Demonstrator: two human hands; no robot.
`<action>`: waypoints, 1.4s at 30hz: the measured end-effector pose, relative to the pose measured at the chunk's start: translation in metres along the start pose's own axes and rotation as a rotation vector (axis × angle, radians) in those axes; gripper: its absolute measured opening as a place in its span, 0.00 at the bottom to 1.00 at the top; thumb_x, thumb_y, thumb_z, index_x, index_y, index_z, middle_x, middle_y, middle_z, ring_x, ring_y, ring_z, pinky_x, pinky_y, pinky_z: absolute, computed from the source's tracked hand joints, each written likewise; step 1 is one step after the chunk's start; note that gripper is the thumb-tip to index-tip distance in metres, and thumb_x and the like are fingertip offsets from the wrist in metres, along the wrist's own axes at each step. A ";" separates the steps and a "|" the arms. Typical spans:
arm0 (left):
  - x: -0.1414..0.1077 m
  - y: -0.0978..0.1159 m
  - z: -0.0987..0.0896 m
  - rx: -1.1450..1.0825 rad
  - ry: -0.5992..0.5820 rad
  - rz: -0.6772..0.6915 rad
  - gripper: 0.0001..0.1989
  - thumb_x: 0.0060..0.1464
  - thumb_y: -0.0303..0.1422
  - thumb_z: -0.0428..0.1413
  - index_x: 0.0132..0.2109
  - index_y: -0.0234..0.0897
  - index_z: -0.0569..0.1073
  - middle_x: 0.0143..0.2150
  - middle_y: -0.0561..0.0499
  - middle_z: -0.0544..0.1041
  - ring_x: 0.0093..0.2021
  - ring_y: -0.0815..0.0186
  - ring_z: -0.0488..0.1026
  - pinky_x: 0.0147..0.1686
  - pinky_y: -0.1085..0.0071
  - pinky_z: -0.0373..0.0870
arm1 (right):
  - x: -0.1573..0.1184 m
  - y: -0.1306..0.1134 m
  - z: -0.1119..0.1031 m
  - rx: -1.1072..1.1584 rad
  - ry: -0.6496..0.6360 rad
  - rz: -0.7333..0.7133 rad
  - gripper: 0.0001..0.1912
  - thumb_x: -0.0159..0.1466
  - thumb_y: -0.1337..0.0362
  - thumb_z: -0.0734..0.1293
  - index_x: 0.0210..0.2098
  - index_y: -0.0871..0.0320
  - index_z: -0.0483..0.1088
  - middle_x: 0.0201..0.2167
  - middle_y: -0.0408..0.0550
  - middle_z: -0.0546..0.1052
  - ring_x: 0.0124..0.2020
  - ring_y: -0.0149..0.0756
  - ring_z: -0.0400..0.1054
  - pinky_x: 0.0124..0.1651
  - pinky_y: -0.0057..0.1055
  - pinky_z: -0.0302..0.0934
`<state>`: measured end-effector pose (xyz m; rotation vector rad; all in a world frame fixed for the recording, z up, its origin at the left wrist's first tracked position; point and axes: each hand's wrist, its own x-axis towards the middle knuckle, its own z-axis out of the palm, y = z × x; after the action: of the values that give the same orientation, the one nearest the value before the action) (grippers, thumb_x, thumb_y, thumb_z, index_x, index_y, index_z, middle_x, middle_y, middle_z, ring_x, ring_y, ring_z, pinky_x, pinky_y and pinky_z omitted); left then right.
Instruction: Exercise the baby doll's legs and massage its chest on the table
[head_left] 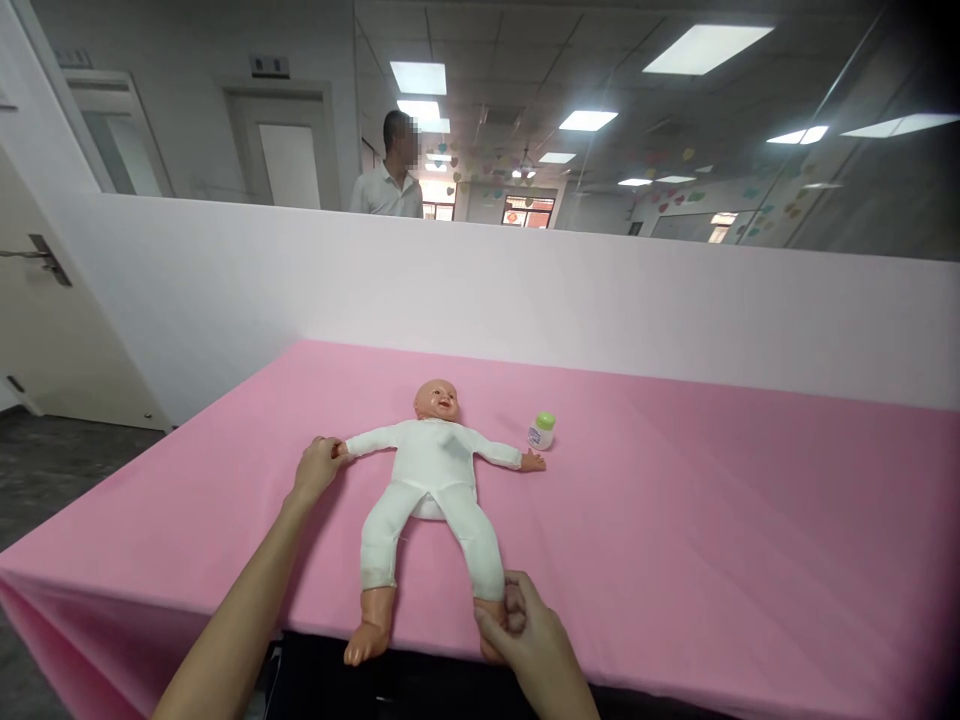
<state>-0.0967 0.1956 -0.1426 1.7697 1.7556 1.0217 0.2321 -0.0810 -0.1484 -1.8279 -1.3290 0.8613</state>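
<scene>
A baby doll (429, 480) in a white long-sleeved suit lies on its back on the pink cloth, head to the far side and bare plastic hands and feet showing. My left hand (316, 472) is closed around the doll's outstretched hand at the left. My right hand (521, 622) grips the doll's lower leg and foot near the table's front edge. The doll's other foot (367, 630) rests free. A small white bottle with a green cap (542, 431) stands just beyond the doll's free hand (532, 461), not touching it.
The pink-covered table (712, 530) runs wide to the right, its cloth hanging over the front and left edges. A white partition (480, 290) rises along the far side. Behind its glass upper part stands a person (390, 170). A door with a lever handle (52, 300) stands at the left.
</scene>
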 end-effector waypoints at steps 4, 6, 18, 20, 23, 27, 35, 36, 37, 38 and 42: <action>0.004 0.000 -0.004 -0.331 -0.070 -0.067 0.15 0.41 0.42 0.66 0.34 0.35 0.79 0.28 0.50 0.75 0.28 0.62 0.69 0.29 0.69 0.61 | -0.007 0.010 -0.010 0.270 0.143 0.037 0.33 0.57 0.44 0.70 0.54 0.57 0.69 0.36 0.46 0.78 0.28 0.35 0.72 0.33 0.30 0.66; 0.006 0.003 -0.004 -0.519 -0.015 -0.146 0.21 0.37 0.42 0.68 0.37 0.34 0.79 0.28 0.50 0.76 0.28 0.62 0.70 0.29 0.68 0.65 | -0.010 0.015 -0.009 0.400 0.215 0.020 0.35 0.55 0.42 0.72 0.54 0.58 0.71 0.42 0.52 0.79 0.34 0.39 0.76 0.36 0.31 0.70; 0.015 0.050 0.017 -1.026 0.201 -0.227 0.20 0.40 0.38 0.73 0.39 0.31 0.80 0.40 0.43 0.82 0.44 0.58 0.79 0.51 0.61 0.76 | 0.009 0.032 -0.013 0.685 0.569 0.005 0.35 0.46 0.45 0.82 0.45 0.63 0.79 0.46 0.58 0.81 0.49 0.52 0.77 0.51 0.38 0.76; 0.017 0.064 0.024 -0.962 0.151 -0.127 0.21 0.41 0.41 0.73 0.40 0.31 0.80 0.40 0.43 0.82 0.43 0.57 0.79 0.51 0.60 0.76 | 0.021 0.014 -0.015 0.687 0.604 -0.039 0.33 0.47 0.46 0.82 0.44 0.63 0.80 0.46 0.58 0.81 0.49 0.52 0.77 0.52 0.39 0.75; 0.017 0.081 0.039 -0.803 0.071 0.054 0.19 0.47 0.44 0.69 0.40 0.33 0.80 0.39 0.44 0.82 0.41 0.57 0.79 0.46 0.62 0.76 | 0.044 -0.020 -0.013 0.654 0.535 -0.194 0.28 0.51 0.49 0.81 0.43 0.63 0.80 0.44 0.57 0.81 0.48 0.50 0.77 0.52 0.40 0.74; 0.011 0.094 0.062 -0.567 -0.013 0.237 0.13 0.54 0.40 0.63 0.42 0.35 0.81 0.42 0.44 0.83 0.42 0.58 0.79 0.44 0.65 0.74 | 0.074 -0.057 0.005 0.645 0.354 -0.330 0.25 0.54 0.51 0.80 0.44 0.62 0.80 0.45 0.56 0.81 0.48 0.47 0.76 0.52 0.36 0.73; -0.006 0.104 0.068 -0.459 -0.120 0.324 0.16 0.55 0.37 0.62 0.49 0.39 0.82 0.45 0.47 0.83 0.43 0.58 0.79 0.43 0.66 0.74 | 0.086 -0.072 0.027 0.637 0.298 -0.224 0.30 0.56 0.47 0.78 0.48 0.65 0.80 0.39 0.52 0.80 0.36 0.39 0.74 0.35 0.27 0.69; -0.007 0.102 0.063 -0.500 -0.088 0.314 0.16 0.55 0.37 0.62 0.49 0.38 0.82 0.46 0.46 0.83 0.45 0.57 0.79 0.45 0.66 0.74 | 0.081 -0.072 0.020 0.651 0.327 -0.220 0.30 0.55 0.46 0.78 0.47 0.65 0.80 0.39 0.53 0.80 0.38 0.41 0.75 0.38 0.28 0.71; -0.007 0.099 0.058 -0.543 -0.036 0.292 0.15 0.55 0.37 0.63 0.49 0.38 0.81 0.47 0.45 0.82 0.47 0.57 0.78 0.47 0.65 0.74 | 0.075 -0.070 0.011 0.659 0.360 -0.212 0.30 0.55 0.46 0.78 0.47 0.65 0.80 0.40 0.54 0.81 0.40 0.43 0.76 0.41 0.30 0.72; -0.006 0.094 0.052 -0.589 0.029 0.257 0.15 0.55 0.38 0.63 0.48 0.37 0.81 0.47 0.45 0.82 0.47 0.57 0.78 0.48 0.64 0.75 | 0.067 -0.067 0.001 0.660 0.390 -0.199 0.30 0.55 0.46 0.78 0.46 0.64 0.80 0.41 0.55 0.81 0.41 0.45 0.76 0.44 0.32 0.73; 0.003 0.059 0.032 -0.826 0.212 -0.025 0.13 0.54 0.37 0.65 0.44 0.34 0.77 0.42 0.45 0.80 0.43 0.60 0.78 0.48 0.63 0.76 | 0.035 -0.037 -0.032 0.578 0.409 -0.059 0.32 0.50 0.46 0.80 0.45 0.63 0.82 0.43 0.57 0.82 0.45 0.51 0.78 0.46 0.34 0.76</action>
<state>-0.0343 0.1987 -0.1174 1.1360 1.1670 1.6577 0.2490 -0.0443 -0.1039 -1.3988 -0.7676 0.6964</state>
